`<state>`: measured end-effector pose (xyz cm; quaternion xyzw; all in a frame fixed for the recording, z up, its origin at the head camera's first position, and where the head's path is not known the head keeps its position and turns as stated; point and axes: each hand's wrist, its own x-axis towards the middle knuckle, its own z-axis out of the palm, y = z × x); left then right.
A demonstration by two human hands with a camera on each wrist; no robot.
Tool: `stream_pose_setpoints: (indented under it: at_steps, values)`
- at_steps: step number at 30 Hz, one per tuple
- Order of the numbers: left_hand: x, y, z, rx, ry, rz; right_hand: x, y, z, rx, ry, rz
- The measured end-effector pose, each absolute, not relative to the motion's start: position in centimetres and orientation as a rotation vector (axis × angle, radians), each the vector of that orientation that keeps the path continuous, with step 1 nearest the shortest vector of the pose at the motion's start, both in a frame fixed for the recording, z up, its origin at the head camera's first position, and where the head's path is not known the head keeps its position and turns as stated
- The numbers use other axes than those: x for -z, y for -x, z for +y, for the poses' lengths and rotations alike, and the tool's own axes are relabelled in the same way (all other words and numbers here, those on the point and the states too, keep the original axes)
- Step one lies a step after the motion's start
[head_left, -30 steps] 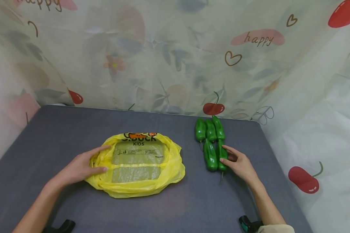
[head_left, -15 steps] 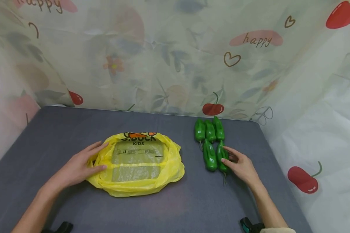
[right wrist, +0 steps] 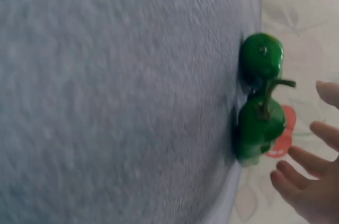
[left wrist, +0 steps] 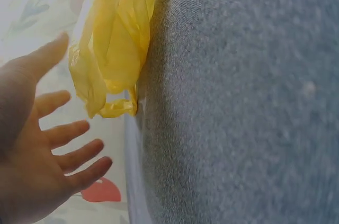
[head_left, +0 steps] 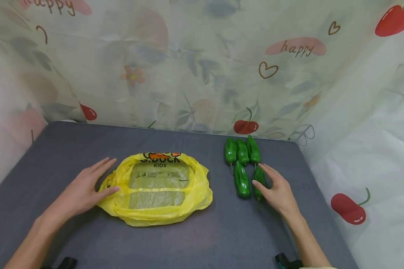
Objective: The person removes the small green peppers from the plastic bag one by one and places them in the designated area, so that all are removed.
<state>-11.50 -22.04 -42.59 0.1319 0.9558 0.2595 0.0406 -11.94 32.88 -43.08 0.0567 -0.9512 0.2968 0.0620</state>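
Note:
A yellow plastic bag (head_left: 198, 186) lies on the table with its mouth spread wide; duck-brand print shows inside. My left hand (head_left: 82, 188) is beside its left edge, fingers spread and holding nothing. In the left wrist view, the thumb (left wrist: 50, 57) is close to the yellow bag (left wrist: 114, 33). On the right lie several green peppers (head_left: 242, 181), three in a back row and two in front. My right hand (head_left: 277, 190) hovers at the nearer right pepper (head_left: 258, 179), partly covering it. The right wrist view shows the fingers (right wrist: 307, 160) apart from that pepper (right wrist: 262, 121).
The grey cloth-covered table (head_left: 195, 246) extends around the bag and peppers. A printed curtain (head_left: 188, 74) hangs along its back edge, and a white sheet (head_left: 383, 149) flanks it on the right. Dark wrist devices (head_left: 289, 261) show at the bottom.
My left hand has drawn back leftward from the bag's rim. The front right pepper has shifted slightly to the right, and my right hand's fingers have loosened from it.

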Motion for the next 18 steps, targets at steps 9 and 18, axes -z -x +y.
stream_pose_setpoints:
  at_steps: [9, 18]
  values:
    - [42.5, 11.3, -22.1, -0.672, -0.5, 3.108, 42.8, 11.9, 30.1, -0.8, -0.387, -2.785]
    - [42.6, 11.8, -22.0, -0.562, -0.523, 3.103, 42.8, 12.3, 27.1, -0.609, -0.506, -2.852]
